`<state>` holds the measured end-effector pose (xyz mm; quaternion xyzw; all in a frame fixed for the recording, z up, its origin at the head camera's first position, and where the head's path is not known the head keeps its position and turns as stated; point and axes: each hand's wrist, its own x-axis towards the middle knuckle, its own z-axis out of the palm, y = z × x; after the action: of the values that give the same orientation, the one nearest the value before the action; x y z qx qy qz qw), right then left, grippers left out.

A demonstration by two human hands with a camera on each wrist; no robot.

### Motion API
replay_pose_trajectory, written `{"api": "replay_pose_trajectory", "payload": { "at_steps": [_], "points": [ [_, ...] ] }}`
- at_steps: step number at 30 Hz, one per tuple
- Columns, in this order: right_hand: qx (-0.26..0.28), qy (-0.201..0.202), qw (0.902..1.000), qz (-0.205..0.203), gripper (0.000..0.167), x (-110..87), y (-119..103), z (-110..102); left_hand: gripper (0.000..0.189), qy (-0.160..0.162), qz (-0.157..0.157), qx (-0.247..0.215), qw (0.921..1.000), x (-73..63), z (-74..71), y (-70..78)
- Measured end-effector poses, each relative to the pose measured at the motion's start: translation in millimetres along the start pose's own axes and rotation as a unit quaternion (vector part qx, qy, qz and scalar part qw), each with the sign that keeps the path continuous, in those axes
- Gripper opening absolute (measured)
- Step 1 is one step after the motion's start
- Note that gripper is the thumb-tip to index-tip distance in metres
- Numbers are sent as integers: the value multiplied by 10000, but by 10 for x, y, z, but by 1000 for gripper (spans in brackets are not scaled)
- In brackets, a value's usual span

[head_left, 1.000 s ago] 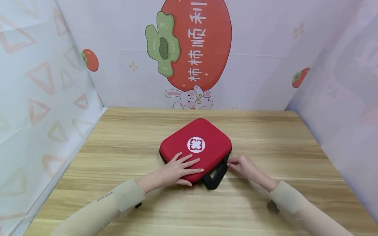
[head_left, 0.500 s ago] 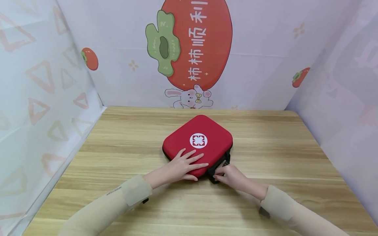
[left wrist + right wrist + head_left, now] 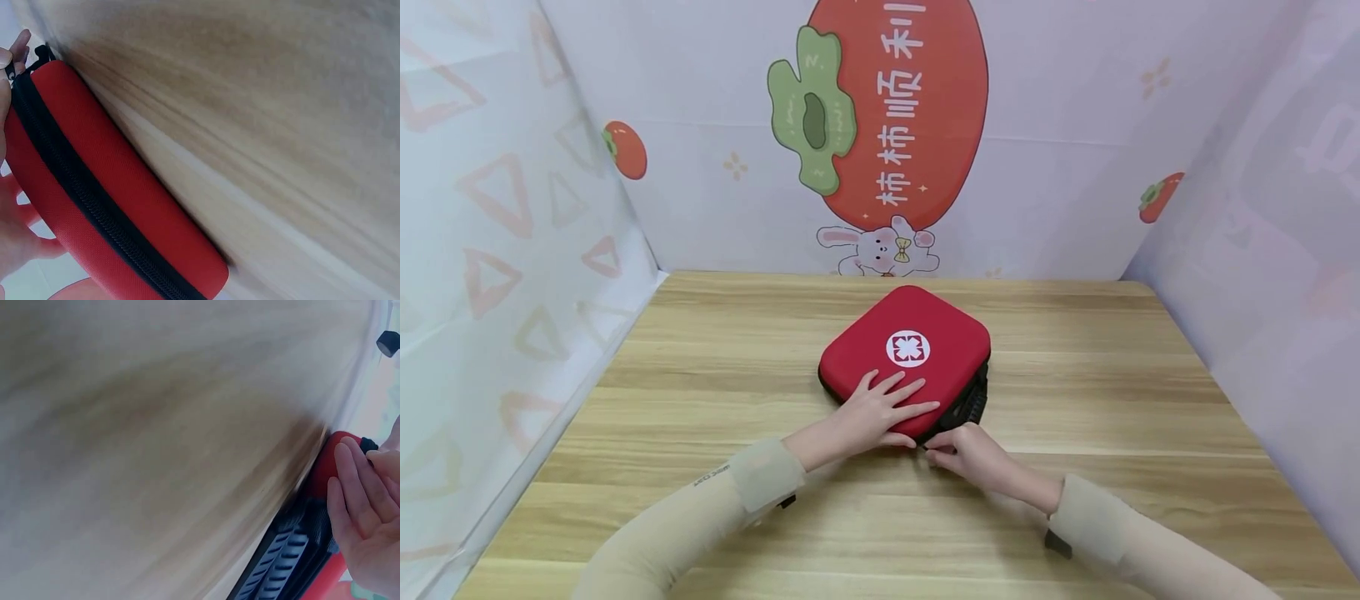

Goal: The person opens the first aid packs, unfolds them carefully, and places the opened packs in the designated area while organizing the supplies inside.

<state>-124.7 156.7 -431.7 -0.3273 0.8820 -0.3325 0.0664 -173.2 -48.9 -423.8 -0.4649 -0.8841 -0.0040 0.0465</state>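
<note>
A red first-aid case (image 3: 925, 312) with a white round emblem lies at an angle on the wooden table. My left hand (image 3: 867, 418) rests on its near left part, fingers spread across the lid. At the near corner my right hand (image 3: 981, 458) pinches the black zipper pull (image 3: 10, 70) between thumb and fingers. The left wrist view shows the black zipper (image 3: 94, 203) running along the case's side, its teeth together there. A ribbed black carrying handle (image 3: 275, 565) sits on the side by my right hand.
The wooden table (image 3: 715, 358) extends around the case on all sides. White printed sheets (image 3: 1052, 167) stand behind it and at both sides. Beige sleeves with pale wrist bands (image 3: 767, 475) cover both forearms.
My right hand has moved left along the handle side to the near corner. The case has shifted slightly away and rightward, with my left hand moving along on its lid.
</note>
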Motion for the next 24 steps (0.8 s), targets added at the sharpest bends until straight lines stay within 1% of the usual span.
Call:
{"api": "replay_pose_trajectory", "payload": {
  "at_steps": [3, 5, 7, 9, 11, 12, 13, 15, 17, 18, 19, 21, 23, 24],
  "points": [
    [-3, 30, 9999, 114, 11, -1, -1, -29, 63, -148, 13, -263, 9995, 5, -31, -55],
    [-14, 70, 9999, 84, 10, 0, 10, -37, 62, -219, -78, -536, 9983, -13, -49, -141],
    [-12, 138, 9999, 26, 9, -1, 25, -32, 61, -237, -311, -804, 9960, -47, -56, -266],
    [2, 226, 9997, -27, 7, -7, 45, -18, 59, -169, -645, -1016, 9926, -95, -52, -417],
    [16, 306, 9995, -19, 6, -20, 67, -1, 58, -96, -1046, -1297, 9860, -159, -43, -563],
    [24, 334, 9994, 1, 6, -30, 76, 3, 58, -96, -1251, -1510, 9805, -191, -41, -625],
    [16, 358, 9994, 2, 6, -41, 87, 2, 58, -85, -1399, -1756, 9744, -221, -38, -680],
    [-25, 371, 9993, 78, 6, -68, 107, -12, 59, -100, -1585, -2170, 9632, -273, -32, -754],
    [-48, 368, 9991, 181, 6, -100, 125, -43, 60, -144, -1695, -2420, 9553, -310, -25, -782],
    [-57, 373, 9991, 203, 6, -115, 138, -63, 61, -163, -1701, -2455, 9542, -322, -23, -780],
    [-75, 383, 9990, 236, 6, -131, 150, -84, 61, -149, -1691, -2427, 9551, -331, -23, -770],
    [-121, 435, 9985, 317, 6, -162, 182, -130, 60, -123, -1780, -2293, 9568, -348, -31, -724],
    [-170, 526, 9979, 346, 6, -191, 231, -173, 57, 51, -1757, -2184, 9599, -369, -38, -664],
    [-204, 578, 9974, 370, 6, -206, 256, -196, 56, 186, -1679, -2124, 9625, -379, -32, -634]
  ]
}}
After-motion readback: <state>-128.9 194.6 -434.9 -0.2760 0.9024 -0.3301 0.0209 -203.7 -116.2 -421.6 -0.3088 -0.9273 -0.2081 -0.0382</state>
